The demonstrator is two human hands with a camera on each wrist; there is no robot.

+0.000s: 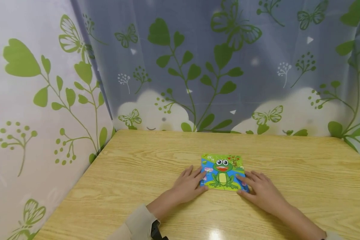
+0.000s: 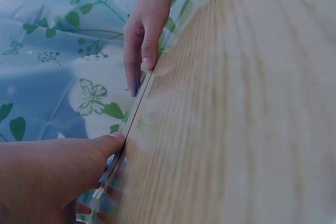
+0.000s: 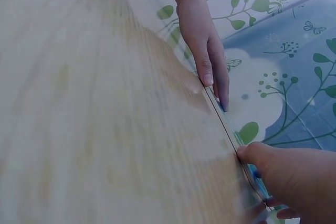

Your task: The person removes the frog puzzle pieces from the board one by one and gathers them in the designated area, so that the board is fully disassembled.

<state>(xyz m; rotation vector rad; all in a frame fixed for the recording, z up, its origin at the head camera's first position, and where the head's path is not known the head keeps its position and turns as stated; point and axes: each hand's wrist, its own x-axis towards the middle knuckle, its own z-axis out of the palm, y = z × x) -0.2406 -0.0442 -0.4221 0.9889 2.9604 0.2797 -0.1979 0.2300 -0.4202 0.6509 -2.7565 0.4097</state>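
A flat square picture board [image 1: 223,176] lies on the table in the head view, printed with a green frog on a blue and green scene. At its left side rests my left hand [image 1: 188,186], fingers along the edge and thumb at the near left corner. My right hand [image 1: 264,192] touches the opposite side, index finger over the printed face and thumb at the near right corner. From the left wrist, the board [image 2: 137,100] appears as a thin edge low on the tabletop. The right wrist view likewise gives only its thin side [image 3: 223,119]; some fingertips are hidden there.
The light wood-grain table [image 1: 156,150] spreads around the board. Behind it hangs a blue-grey cloth [image 1: 198,100] with green leaves, butterflies and white clouds. A pale printed cloth [image 1: 48,133] stands along the left side.
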